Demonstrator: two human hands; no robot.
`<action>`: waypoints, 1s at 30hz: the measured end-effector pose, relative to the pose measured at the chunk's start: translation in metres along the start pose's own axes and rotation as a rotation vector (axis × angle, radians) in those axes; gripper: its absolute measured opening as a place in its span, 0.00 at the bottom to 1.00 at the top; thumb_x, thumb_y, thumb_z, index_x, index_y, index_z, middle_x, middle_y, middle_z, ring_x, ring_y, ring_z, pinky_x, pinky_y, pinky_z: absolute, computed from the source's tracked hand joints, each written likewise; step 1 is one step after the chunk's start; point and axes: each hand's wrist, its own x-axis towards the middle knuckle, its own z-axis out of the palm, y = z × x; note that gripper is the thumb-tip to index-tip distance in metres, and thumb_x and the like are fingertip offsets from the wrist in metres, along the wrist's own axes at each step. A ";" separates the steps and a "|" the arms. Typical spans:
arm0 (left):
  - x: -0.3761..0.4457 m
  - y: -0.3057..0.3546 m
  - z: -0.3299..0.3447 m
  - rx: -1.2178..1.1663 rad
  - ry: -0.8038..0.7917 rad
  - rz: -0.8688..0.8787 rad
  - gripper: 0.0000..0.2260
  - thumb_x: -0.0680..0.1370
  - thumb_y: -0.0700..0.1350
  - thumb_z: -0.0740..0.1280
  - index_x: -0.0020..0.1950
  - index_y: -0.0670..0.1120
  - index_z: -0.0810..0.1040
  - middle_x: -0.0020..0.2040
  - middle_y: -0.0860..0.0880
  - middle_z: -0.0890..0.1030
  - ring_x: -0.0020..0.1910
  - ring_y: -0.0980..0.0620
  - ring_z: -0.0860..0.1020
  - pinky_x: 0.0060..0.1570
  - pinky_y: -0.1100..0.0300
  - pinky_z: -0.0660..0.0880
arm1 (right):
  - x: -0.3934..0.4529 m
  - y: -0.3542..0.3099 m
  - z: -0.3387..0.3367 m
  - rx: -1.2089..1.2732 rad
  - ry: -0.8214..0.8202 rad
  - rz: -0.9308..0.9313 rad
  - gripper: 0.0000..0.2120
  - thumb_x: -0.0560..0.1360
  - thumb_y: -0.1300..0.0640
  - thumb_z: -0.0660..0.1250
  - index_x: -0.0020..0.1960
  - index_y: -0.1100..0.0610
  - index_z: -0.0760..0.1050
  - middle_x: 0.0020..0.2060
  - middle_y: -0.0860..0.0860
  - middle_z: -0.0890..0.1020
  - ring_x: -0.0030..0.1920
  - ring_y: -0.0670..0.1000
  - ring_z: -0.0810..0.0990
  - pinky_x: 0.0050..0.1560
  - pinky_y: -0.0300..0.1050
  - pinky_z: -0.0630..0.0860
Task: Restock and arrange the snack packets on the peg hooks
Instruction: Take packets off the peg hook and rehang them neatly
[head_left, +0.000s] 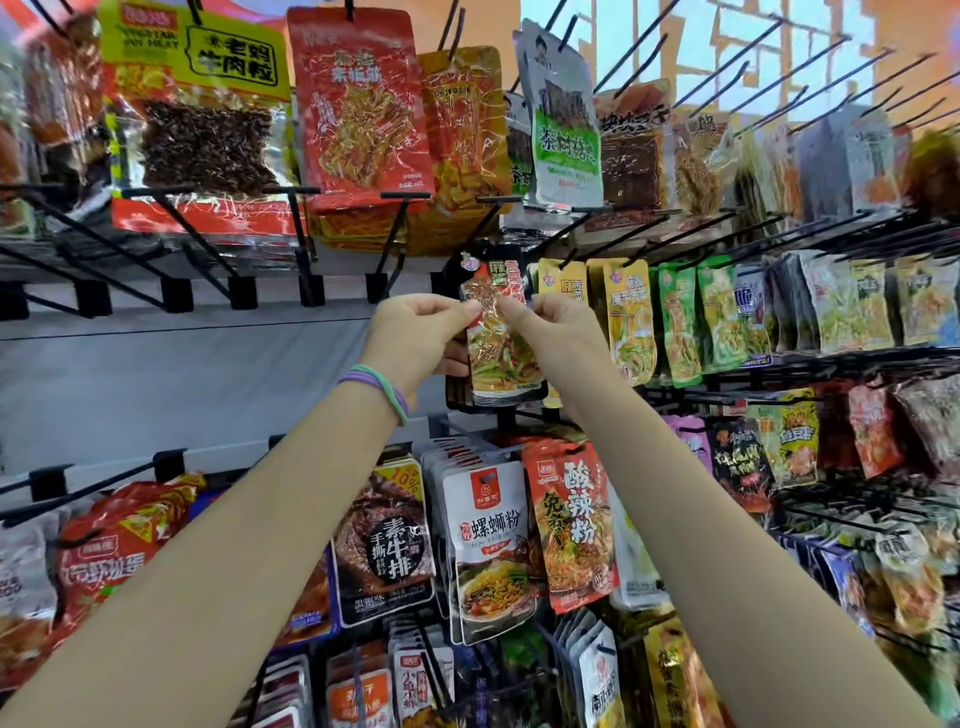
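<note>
Both hands pinch one snack packet at the middle row of peg hooks.

The left hand's fingers (467, 307) and the right hand's fingers (511, 312) are narrowed onto the upper part of a dark packet (501, 358) showing noodles and green peppers; the left hand (415, 338) holds its left edge, the right hand (556, 332) its right. The packet hangs upright in front of others like it, just left of the yellow packets (628, 322). Green and purple bands (382, 387) circle the left wrist. Left of the packet, bare peg hooks (171, 249) stick out; below hangs a white noodle packet (491, 545).
</note>
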 end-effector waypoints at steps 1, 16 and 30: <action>0.000 0.000 0.001 -0.008 0.003 -0.003 0.07 0.80 0.42 0.72 0.43 0.43 0.81 0.35 0.46 0.81 0.27 0.53 0.77 0.26 0.63 0.76 | 0.001 0.000 0.001 0.000 0.012 0.005 0.17 0.79 0.46 0.68 0.38 0.53 0.70 0.33 0.49 0.73 0.35 0.49 0.70 0.40 0.47 0.67; 0.011 -0.021 -0.024 1.472 -0.118 0.593 0.29 0.84 0.56 0.61 0.83 0.54 0.55 0.83 0.45 0.52 0.82 0.43 0.52 0.72 0.43 0.68 | 0.003 0.046 0.006 -1.029 0.117 -0.568 0.26 0.80 0.45 0.65 0.75 0.53 0.70 0.73 0.55 0.72 0.75 0.59 0.66 0.72 0.61 0.62; -0.070 -0.008 0.010 0.716 -0.154 0.920 0.16 0.82 0.51 0.61 0.60 0.44 0.82 0.54 0.48 0.83 0.54 0.49 0.79 0.57 0.52 0.76 | -0.103 0.037 -0.063 -0.607 0.104 -0.550 0.13 0.82 0.53 0.61 0.58 0.58 0.79 0.47 0.49 0.81 0.46 0.46 0.77 0.45 0.39 0.73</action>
